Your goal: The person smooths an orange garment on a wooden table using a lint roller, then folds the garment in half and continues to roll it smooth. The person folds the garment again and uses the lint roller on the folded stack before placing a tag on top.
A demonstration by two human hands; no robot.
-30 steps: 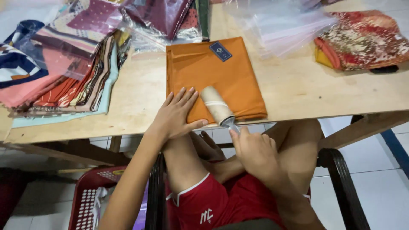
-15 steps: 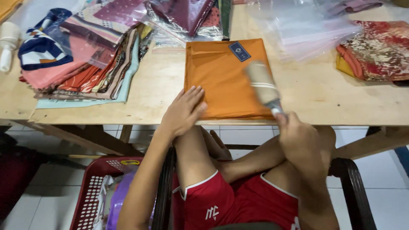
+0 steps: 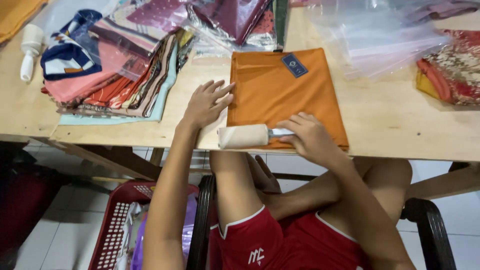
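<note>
Head view looked down on a pale wooden surface (image 3: 400, 130) with the person seated at its near edge, knees drawn up on a dark chair (image 3: 425, 225). A folded orange cloth (image 3: 280, 95) lay flat near that edge, a small dark blue tag (image 3: 294, 65) on its upper part. The right hand (image 3: 312, 137) had its grip clamped on the grey handle of a lint roller (image 3: 245, 136), fingers wrapped over the handle; the roller's beige drum lay crosswise along the cloth's near edge, its left end reaching a little past the cloth's left corner. The left hand (image 3: 206, 104) rested flat with fingers spread and apart, holding nothing, its fingertips pressing the cloth's left edge while the palm sat on the bare wood just beside it.

To the left of the cloth sat a stack of folded patterned fabrics (image 3: 115, 75) in pink, orange, navy and pale blue, with a second white-handled roller (image 3: 29, 50) lying well apart at the far left. Behind the cloth were dark maroon fabrics in clear bags (image 3: 235, 20). Loose clear plastic bags (image 3: 385, 45) fanned out to the right, and beyond them a red floral fabric bundle (image 3: 455, 70) lay at the right edge. Below the surface, on the floor to the left, stood a red plastic basket (image 3: 115, 225) with some cloth inside.
</note>
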